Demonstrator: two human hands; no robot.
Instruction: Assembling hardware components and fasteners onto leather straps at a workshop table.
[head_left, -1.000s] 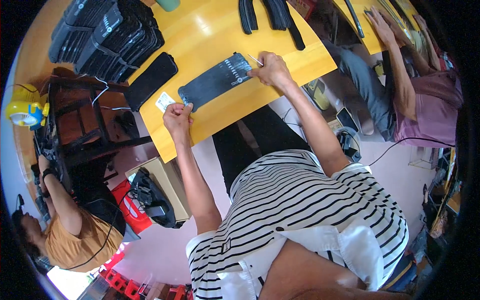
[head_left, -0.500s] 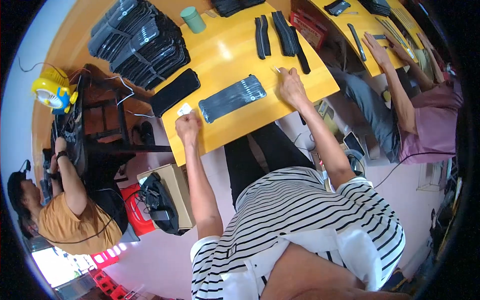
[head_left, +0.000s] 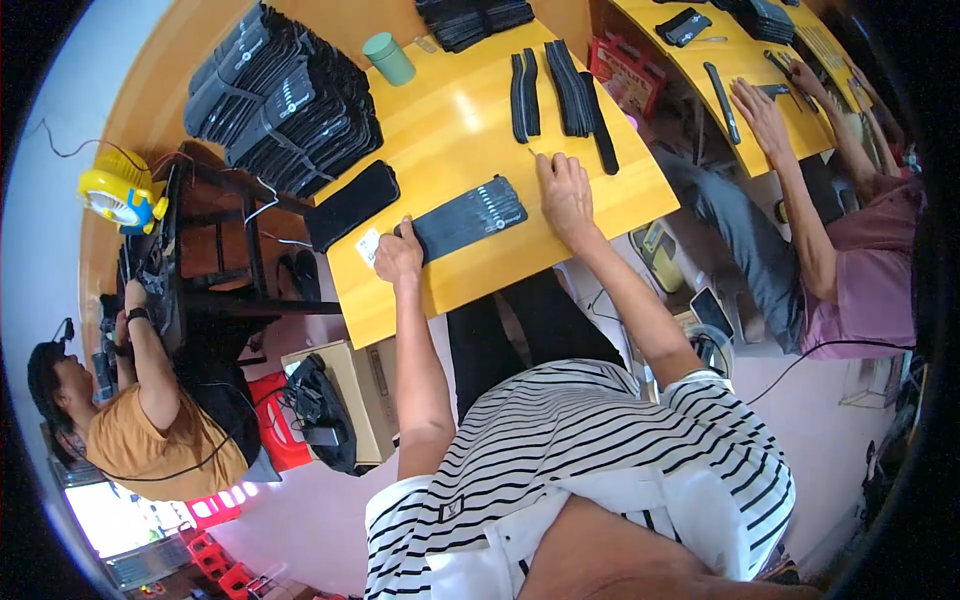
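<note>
A flat dark grey fabric piece (head_left: 465,220) with pale print at its right end lies slanted on the yellow table (head_left: 450,290) before me. My left hand (head_left: 400,256) is closed at its left end, thumb upward, seemingly pinching the edge. Just left of that hand lies a small white label (head_left: 368,246). My right hand (head_left: 567,200) is beyond the piece's right end, low over the table, with fingers curled. A thin pale tip (head_left: 533,152) pokes out past its fingers; the rest is hidden. A plain black fabric piece (head_left: 352,205) lies farther left.
Tall bundled stacks of dark pieces (head_left: 290,100) stand at the far left, beside a green canister (head_left: 389,58). Black strips (head_left: 570,90) lie at the far right. Another person's hand (head_left: 762,122) works at a neighbouring table; a person in orange (head_left: 165,435) sits left.
My left hand has moved right from beside the white label onto the fabric piece's left end. My right hand has shifted left, closer to the piece. The view has tilted slightly.
</note>
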